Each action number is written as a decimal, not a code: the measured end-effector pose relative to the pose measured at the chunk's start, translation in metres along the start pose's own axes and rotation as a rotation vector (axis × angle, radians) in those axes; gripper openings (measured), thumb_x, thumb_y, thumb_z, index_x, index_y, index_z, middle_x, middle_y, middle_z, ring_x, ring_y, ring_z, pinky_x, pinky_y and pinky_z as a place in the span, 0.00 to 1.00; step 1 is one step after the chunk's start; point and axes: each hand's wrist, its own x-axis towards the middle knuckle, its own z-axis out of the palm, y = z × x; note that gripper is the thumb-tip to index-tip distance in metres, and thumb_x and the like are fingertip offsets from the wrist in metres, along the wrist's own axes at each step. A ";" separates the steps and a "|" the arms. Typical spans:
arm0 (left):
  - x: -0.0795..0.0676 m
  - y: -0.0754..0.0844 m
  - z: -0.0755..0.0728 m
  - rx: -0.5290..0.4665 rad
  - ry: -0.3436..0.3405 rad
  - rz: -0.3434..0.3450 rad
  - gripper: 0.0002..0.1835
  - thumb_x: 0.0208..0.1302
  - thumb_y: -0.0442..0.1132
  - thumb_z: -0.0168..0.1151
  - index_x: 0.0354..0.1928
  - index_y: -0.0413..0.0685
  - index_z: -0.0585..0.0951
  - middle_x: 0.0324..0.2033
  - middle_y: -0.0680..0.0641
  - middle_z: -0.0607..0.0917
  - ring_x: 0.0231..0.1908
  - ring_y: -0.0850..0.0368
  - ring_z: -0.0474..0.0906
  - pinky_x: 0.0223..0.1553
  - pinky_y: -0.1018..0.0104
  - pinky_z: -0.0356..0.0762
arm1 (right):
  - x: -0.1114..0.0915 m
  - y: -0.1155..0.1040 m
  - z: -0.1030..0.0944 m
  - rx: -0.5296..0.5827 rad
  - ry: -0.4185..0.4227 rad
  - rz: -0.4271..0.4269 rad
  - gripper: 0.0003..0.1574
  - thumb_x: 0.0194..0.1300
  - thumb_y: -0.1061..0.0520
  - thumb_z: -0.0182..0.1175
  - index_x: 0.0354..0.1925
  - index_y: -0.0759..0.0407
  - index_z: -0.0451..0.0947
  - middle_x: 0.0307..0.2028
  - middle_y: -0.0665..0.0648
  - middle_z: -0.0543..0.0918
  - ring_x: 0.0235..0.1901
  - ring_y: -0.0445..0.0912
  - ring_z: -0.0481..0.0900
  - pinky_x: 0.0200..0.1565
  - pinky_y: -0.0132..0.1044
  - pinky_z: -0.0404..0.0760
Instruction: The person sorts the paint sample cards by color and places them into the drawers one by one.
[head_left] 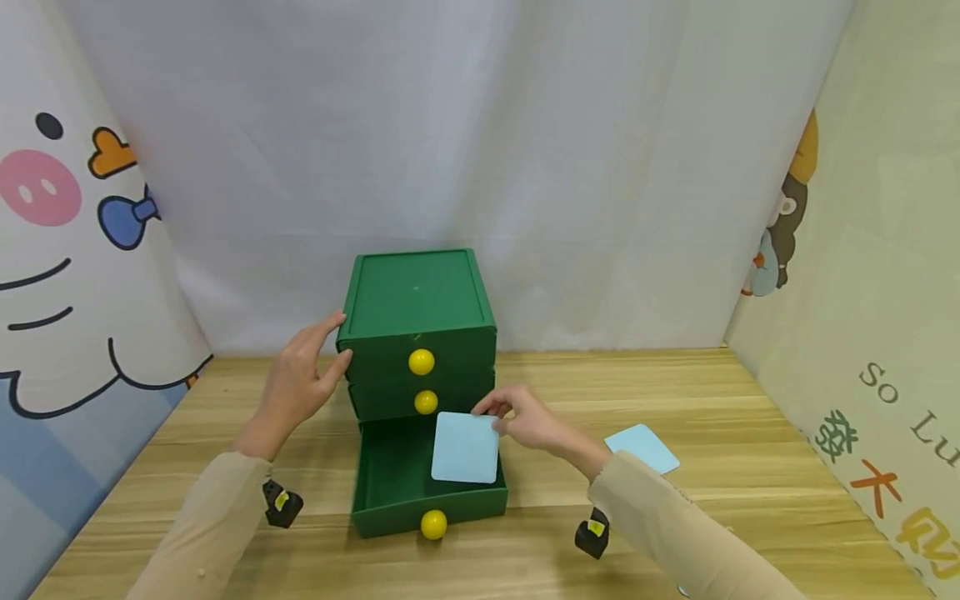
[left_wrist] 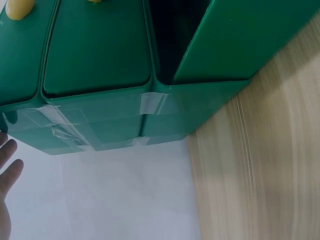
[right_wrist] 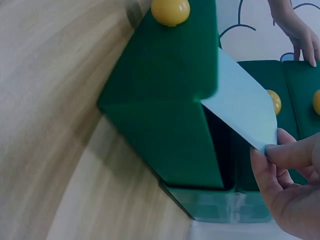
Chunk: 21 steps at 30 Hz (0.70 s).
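A green three-drawer box (head_left: 416,287) with yellow ball knobs stands on the table, its bottom drawer (head_left: 390,475) pulled out. My right hand (head_left: 528,419) pinches a light blue square card (head_left: 465,450) by one corner, tilted over that drawer. In the right wrist view, thumb and fingers grip the card (right_wrist: 245,100), whose far part is hidden behind the drawer's wall (right_wrist: 160,140). My left hand (head_left: 300,375) rests against the left side of the box near its top front corner, fingers spread. Only some of its fingertips (left_wrist: 11,175) show in the left wrist view.
Another light blue card (head_left: 643,448) lies on the wooden table (head_left: 555,517) to the right, beside my right forearm. A white curtain (head_left: 600,183) hangs behind the box. Printed panels (head_left: 862,292) stand at both sides. Clear tape (left_wrist: 67,125) joins the box's sections.
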 end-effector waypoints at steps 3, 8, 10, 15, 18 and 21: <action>-0.001 0.000 0.000 -0.001 0.002 -0.003 0.26 0.64 0.43 0.56 0.60 0.34 0.69 0.54 0.34 0.74 0.51 0.39 0.71 0.48 0.44 0.70 | 0.003 0.003 0.009 -0.027 -0.026 -0.005 0.16 0.55 0.77 0.52 0.39 0.68 0.80 0.33 0.58 0.78 0.32 0.47 0.72 0.33 0.29 0.75; -0.001 0.000 0.001 -0.001 0.004 0.001 0.26 0.64 0.42 0.56 0.60 0.35 0.69 0.54 0.35 0.74 0.51 0.39 0.71 0.48 0.44 0.70 | 0.004 0.008 0.017 -0.135 -0.067 -0.055 0.17 0.53 0.78 0.51 0.38 0.67 0.81 0.33 0.58 0.79 0.32 0.49 0.73 0.34 0.30 0.74; 0.000 0.000 0.001 -0.001 0.006 0.004 0.26 0.64 0.42 0.56 0.60 0.35 0.69 0.54 0.35 0.74 0.51 0.39 0.71 0.48 0.44 0.71 | 0.003 0.008 0.017 -0.178 -0.083 -0.078 0.18 0.52 0.79 0.51 0.37 0.67 0.81 0.34 0.58 0.79 0.33 0.50 0.73 0.35 0.30 0.74; 0.000 -0.001 0.001 -0.003 0.016 0.013 0.26 0.63 0.41 0.57 0.59 0.35 0.69 0.53 0.34 0.74 0.50 0.39 0.72 0.46 0.44 0.72 | 0.003 0.007 0.018 -0.232 -0.118 -0.093 0.22 0.50 0.80 0.48 0.35 0.66 0.82 0.34 0.57 0.79 0.33 0.47 0.72 0.36 0.30 0.74; -0.001 -0.001 0.001 -0.004 0.019 0.015 0.26 0.62 0.41 0.58 0.59 0.35 0.69 0.53 0.34 0.75 0.50 0.39 0.72 0.46 0.44 0.72 | 0.003 0.005 0.019 -0.253 -0.138 -0.083 0.23 0.49 0.81 0.47 0.34 0.66 0.82 0.33 0.57 0.79 0.32 0.47 0.72 0.36 0.30 0.74; -0.001 -0.001 0.001 -0.004 0.018 0.016 0.26 0.62 0.41 0.58 0.59 0.35 0.69 0.53 0.35 0.75 0.50 0.39 0.72 0.46 0.44 0.72 | 0.002 0.004 0.019 -0.273 -0.146 -0.088 0.23 0.49 0.81 0.47 0.34 0.66 0.82 0.32 0.57 0.78 0.32 0.47 0.72 0.35 0.29 0.74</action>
